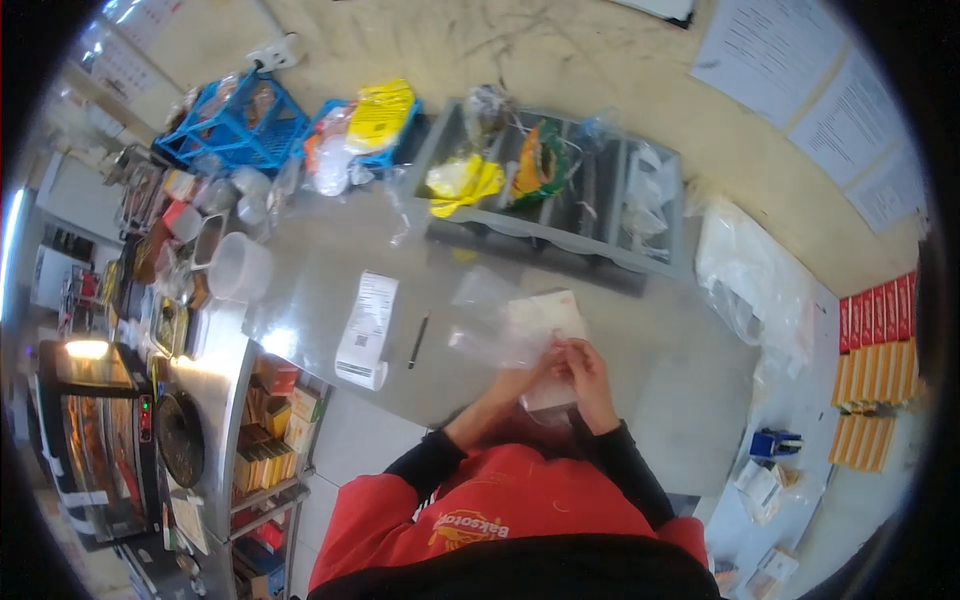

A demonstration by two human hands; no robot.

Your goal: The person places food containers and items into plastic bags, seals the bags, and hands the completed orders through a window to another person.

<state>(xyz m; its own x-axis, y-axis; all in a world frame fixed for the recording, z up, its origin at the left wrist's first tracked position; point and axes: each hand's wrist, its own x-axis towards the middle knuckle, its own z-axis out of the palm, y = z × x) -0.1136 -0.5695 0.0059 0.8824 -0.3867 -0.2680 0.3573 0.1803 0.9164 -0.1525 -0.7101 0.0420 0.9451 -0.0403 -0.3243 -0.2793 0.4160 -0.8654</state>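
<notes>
Just in front of my body, over the steel table (457, 390), my left hand (534, 373) and my right hand (589, 381) come together on a flat white packet (551, 309) with faint reddish marks. My fingertips meet near its middle and pinch it; exactly what lies between them is hidden. Clear plastic film (487, 315) spreads out to the left of the packet, partly over it. Left of the film lies a dark pen or pencil (419, 341). Beyond that is a long printed paper receipt (367, 330), its near end curled.
A grey compartment tray (536, 229) with plastic packaging stands at the back, beside blue plastic crates (247, 131). A translucent tub (240, 266) sits at the left. White plastic bags (750, 262) and a blue device (775, 443) are on the right. A lit glass-fronted heated cabinet (97, 442) stands far left.
</notes>
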